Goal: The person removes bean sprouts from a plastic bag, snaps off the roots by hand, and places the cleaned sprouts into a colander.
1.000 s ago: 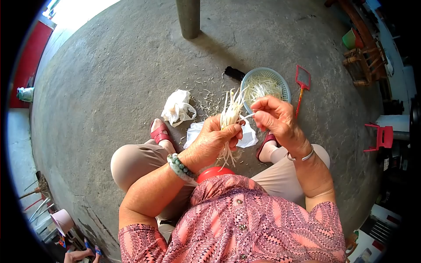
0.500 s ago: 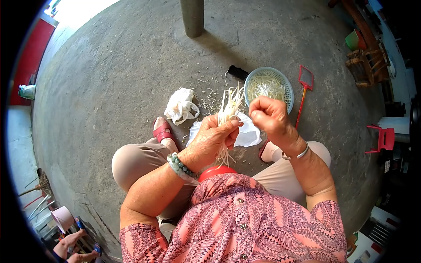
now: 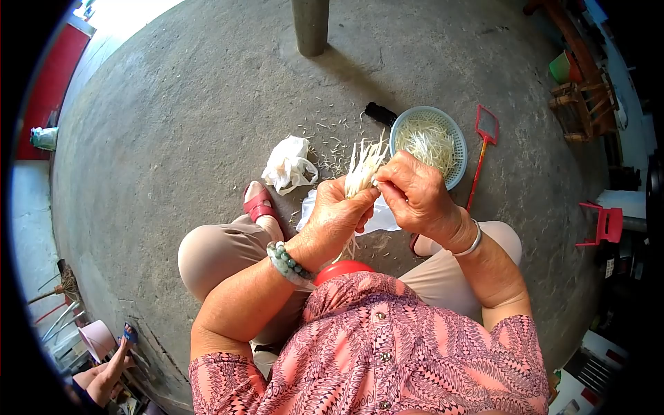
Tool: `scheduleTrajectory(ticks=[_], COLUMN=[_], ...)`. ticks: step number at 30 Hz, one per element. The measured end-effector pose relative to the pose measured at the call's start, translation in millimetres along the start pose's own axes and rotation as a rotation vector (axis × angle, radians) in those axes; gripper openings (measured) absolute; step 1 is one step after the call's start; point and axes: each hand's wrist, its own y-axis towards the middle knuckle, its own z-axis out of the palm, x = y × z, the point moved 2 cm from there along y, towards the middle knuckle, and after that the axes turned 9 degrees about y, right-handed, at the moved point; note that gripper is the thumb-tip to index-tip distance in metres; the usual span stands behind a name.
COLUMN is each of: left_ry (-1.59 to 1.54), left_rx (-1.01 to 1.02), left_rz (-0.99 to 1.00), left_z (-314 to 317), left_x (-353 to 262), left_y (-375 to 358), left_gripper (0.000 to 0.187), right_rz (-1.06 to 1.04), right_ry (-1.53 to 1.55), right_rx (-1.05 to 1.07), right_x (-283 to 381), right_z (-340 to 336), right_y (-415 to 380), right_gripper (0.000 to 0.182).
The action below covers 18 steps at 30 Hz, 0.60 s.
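Note:
My left hand (image 3: 335, 213) is closed around a bunch of long pale bean sprouts (image 3: 365, 166), which fan out above the fist. Thin ends hang below it. My right hand (image 3: 417, 194) is closed in a pinch at the bunch's right side, its fingertips on a pale sprout end close to my left thumb. Just beyond that hand sits a light blue-grey round basket (image 3: 461, 138) holding many more sprouts (image 3: 425, 142). Under my hands a white plastic sheet (image 3: 380, 220) lies on the floor, partly hidden.
A crumpled white plastic bag (image 3: 289, 164) lies left of my hands, with small scraps (image 3: 335, 149) scattered beside it. A black object (image 3: 380, 114) touches the basket area, and a red fly swatter (image 3: 477, 162) lies to its right. A pillar (image 3: 310, 31) stands ahead. Another person's legs (image 3: 107, 373) show lower left.
My right hand has come left and inward from beside the basket, and its fingertips now meet the bunch. My left hand keeps its hold on the sprouts.

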Motion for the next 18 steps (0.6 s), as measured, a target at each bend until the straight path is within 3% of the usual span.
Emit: scheduleTrajectory(ticks=[8, 11, 14, 18], left_ry=[-0.079, -0.170, -0.227, -0.264], left_rx=[0.024, 0.038, 0.033, 0.058], left_rz=[-0.071, -0.088, -0.122, -0.110], left_z=[-4, -2, 0, -1], left_x=[3, 5, 4, 3], left_y=[1, 1, -1, -1], left_gripper=[0.018, 0.015, 0.014, 0.015], right_rz=[-0.024, 0.098, -0.096, 0.004], right_ry=[-0.343, -0.192, -0.156, -0.286], right_rx=[0.123, -0.011, -0.150, 0.081], right_x=[-2, -6, -20, -27], right_z=[-16, -16, -12, -16], right_y=[-1, 4, 12, 9], right_gripper=[0.016, 0.014, 0.009, 0.018])
